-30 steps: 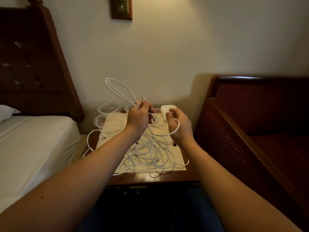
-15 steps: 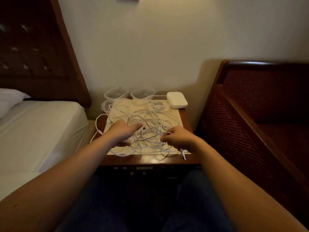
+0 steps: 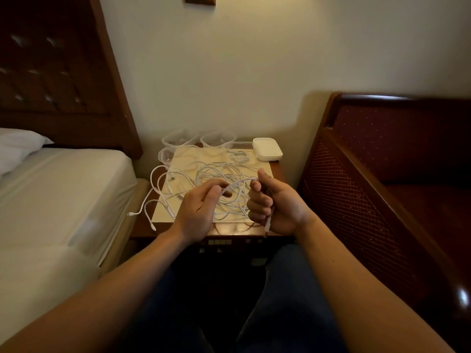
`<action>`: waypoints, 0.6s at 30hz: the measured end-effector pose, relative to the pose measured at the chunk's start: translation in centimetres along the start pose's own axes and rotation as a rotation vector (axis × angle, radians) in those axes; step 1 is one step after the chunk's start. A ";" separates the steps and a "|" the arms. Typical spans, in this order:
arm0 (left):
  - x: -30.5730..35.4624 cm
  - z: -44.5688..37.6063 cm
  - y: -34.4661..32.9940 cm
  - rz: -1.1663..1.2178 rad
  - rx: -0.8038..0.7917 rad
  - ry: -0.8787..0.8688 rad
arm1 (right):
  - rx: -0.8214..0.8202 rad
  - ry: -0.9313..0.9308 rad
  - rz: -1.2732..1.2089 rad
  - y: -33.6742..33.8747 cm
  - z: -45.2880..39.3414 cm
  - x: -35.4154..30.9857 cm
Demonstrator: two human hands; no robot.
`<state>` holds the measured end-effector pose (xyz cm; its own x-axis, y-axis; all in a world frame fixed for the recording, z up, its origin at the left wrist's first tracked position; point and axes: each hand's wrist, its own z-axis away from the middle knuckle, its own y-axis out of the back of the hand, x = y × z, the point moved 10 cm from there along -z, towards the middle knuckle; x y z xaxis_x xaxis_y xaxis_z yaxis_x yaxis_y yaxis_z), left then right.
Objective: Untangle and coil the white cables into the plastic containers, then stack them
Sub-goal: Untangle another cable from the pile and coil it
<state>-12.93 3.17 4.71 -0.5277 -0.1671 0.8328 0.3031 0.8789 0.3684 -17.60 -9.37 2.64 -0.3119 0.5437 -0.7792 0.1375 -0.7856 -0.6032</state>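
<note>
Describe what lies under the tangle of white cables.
A cream mat lies under the tangle of white cables, on the wooden nightstand. Both hands, left and right, cover the mat's near part.

both hands [image 3: 196, 212] have lifted one cable [image 3: 238, 184] between them.

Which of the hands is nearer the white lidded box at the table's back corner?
Right. The right hand is just in front of the white box; the left hand sits farther left across the cable pile.

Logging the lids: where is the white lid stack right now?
In the head view, the white lid stack sits at the nightstand's far right corner, beside the clear containers.
</note>
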 end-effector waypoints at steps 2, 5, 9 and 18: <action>0.7 1.0 0.0 0.028 0.029 -0.033 | 0.037 0.012 -0.046 0.0 0.9 0.3; 1.3 1.3 0.3 0.000 0.101 -0.044 | -0.045 -0.035 -0.115 -1.0 1.9 1.6; 0.8 0.8 0.3 -0.051 0.155 0.060 | -0.303 -0.117 -0.226 -4.3 3.1 3.7; 1.6 2.7 -2.5 0.052 -0.026 0.163 | 0.132 0.317 0.042 -5.1 4.1 0.1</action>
<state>-16.67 1.96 3.99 -0.3757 -0.1935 0.9063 0.3484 0.8768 0.3316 -22.20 -6.55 6.31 0.0018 0.5582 -0.8297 0.0147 -0.8296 -0.5581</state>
